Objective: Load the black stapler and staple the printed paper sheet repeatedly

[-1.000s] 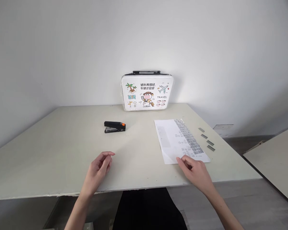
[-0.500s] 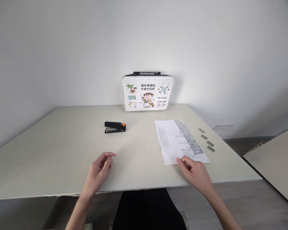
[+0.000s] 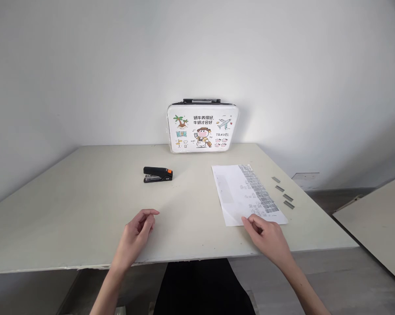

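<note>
My left hand [image 3: 137, 232] rests at the table's front edge, its fingers curled in with nothing between them. A black stapler [image 3: 158, 174] with an orange button lies beyond it. My right hand [image 3: 266, 236], also loosely curled and holding nothing, lies over the near edge of a printed white paper [image 3: 233, 192]. Several grey staple strips [image 3: 288, 197] lie in a slanting row to the right of the paper.
A white case [image 3: 202, 127] with cartoon pictures and a dark handle stands upright against the wall at the back of the pale table [image 3: 85, 210]. Another pale surface [image 3: 381, 223] is at the far right, beyond the table's edge.
</note>
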### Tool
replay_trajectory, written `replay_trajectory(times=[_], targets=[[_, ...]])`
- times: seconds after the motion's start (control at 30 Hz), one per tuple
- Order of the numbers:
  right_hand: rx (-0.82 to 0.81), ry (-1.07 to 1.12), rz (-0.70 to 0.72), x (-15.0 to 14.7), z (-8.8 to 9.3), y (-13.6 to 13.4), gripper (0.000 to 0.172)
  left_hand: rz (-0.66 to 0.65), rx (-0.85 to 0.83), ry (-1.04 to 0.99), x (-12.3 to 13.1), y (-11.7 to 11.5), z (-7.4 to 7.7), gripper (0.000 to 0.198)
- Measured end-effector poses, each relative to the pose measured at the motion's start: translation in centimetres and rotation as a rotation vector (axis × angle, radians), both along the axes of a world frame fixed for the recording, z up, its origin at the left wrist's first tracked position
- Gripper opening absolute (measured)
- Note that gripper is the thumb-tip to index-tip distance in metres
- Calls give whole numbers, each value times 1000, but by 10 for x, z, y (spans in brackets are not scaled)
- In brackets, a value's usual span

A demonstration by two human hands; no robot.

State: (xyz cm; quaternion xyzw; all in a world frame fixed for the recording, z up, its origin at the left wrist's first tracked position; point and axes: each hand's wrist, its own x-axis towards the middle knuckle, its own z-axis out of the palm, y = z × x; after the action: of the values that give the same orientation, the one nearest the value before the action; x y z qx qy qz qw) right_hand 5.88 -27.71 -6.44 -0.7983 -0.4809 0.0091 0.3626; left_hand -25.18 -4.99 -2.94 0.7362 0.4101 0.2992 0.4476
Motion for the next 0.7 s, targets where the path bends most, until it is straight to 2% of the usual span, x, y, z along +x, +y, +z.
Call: replay_trajectory(times=[0.47, 0.6, 0.7], targets=[[28, 37, -4, -2, 3, 0, 47, 4, 17, 8, -1, 0, 0, 38], [98, 59, -102, 0, 7, -5, 48, 3, 19, 6, -1, 1, -3, 38], [118, -5, -210, 13, 10, -7, 40, -1, 22, 9, -2, 1, -5, 39]])
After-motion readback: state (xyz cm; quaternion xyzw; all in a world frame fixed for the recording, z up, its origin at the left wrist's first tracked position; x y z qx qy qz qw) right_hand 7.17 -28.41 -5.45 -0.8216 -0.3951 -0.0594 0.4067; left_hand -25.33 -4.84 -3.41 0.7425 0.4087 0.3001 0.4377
